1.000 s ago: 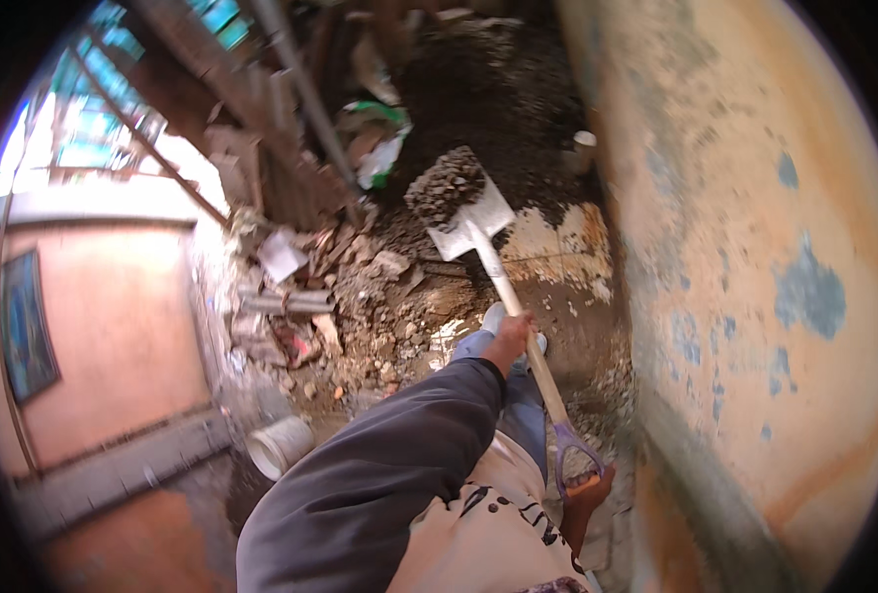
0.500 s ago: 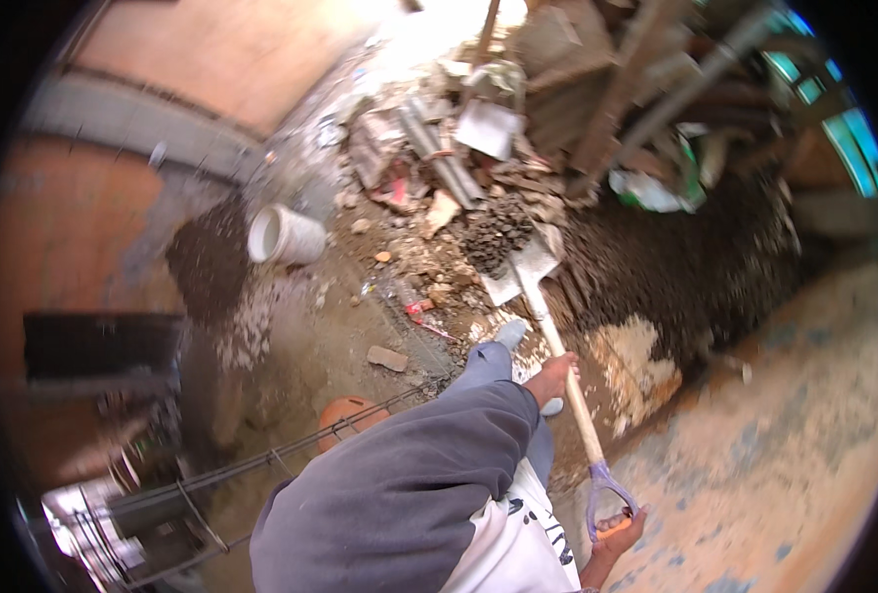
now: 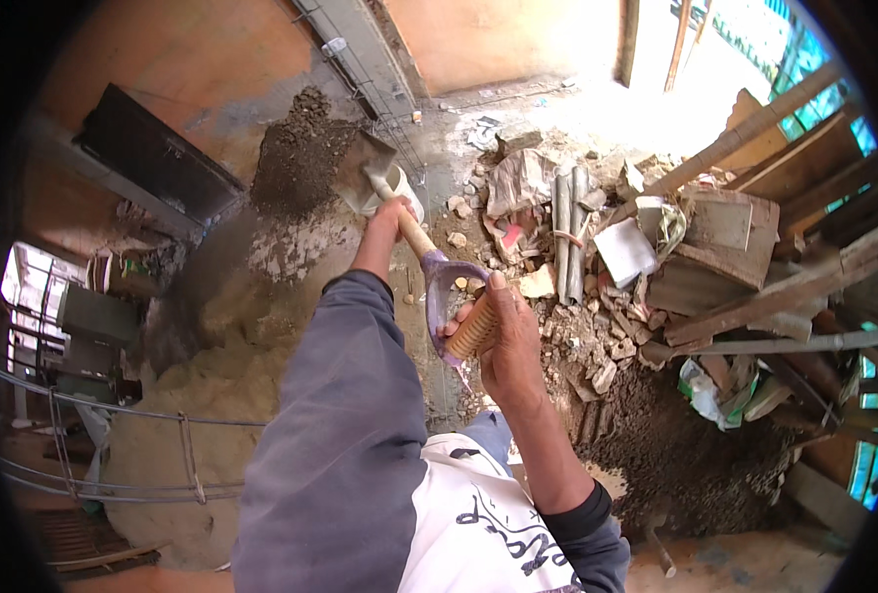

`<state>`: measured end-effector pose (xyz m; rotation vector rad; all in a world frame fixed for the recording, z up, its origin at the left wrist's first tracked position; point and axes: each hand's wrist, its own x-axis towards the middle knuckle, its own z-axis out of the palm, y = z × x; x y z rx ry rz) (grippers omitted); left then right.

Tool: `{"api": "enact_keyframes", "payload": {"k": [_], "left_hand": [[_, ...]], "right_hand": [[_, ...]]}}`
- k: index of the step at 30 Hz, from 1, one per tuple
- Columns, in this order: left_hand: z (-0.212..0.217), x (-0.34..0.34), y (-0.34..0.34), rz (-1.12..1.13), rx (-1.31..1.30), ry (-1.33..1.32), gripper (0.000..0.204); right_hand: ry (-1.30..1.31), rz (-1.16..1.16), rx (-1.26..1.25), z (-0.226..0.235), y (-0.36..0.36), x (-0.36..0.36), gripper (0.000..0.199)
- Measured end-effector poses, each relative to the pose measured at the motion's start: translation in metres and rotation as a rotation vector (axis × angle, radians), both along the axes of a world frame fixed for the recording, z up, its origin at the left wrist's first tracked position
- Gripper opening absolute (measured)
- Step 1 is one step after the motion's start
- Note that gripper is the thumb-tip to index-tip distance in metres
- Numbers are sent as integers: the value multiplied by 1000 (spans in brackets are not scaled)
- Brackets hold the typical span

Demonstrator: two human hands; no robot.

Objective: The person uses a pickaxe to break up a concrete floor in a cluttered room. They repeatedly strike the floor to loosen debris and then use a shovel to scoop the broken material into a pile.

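Observation:
I hold a shovel (image 3: 416,235) with both hands, its blade pointing away from me toward the upper left. My left hand (image 3: 389,217) is closed round the wooden shaft. My right hand (image 3: 511,346) grips the orange bar of the purple D-shaped handle, close to my chest. The flat blade reaches the edge of a dark soil heap (image 3: 295,163) by the wall, and I make out no load on it. Just beside the blade, partly hidden by the shaft and my left hand, is a white bucket (image 3: 410,191).
Rubble (image 3: 587,341), metal tubes (image 3: 569,237) and wooden planks (image 3: 785,296) lie to the right. Dark soil (image 3: 686,450) spreads at the lower right. A steel rebar frame (image 3: 123,405) crosses the lower left, over a pale sand pile (image 3: 187,450).
The shovel has swung from the rubble on the right over to the soil heap at upper left. Dark lumps lay at its blade before; now none show on it. My view has turned too.

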<state>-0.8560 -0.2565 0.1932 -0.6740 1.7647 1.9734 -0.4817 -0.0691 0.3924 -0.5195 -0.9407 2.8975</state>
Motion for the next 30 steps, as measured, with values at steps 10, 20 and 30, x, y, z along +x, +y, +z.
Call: {"api": "enact_keyframes", "payload": {"k": [10,20,30], "left_hand": [[-221,277,30,167,-68,-320,33],[-188,454,156,-636,-68,-774,25],[-46,520,241,-1909,-115,-212,27]], "right_hand": [[-396,-95,-281,-93,56,168,42],[-467,-543,-278,-22,10,292,53],[-808,-642,191,22,-22,353,30]]}}
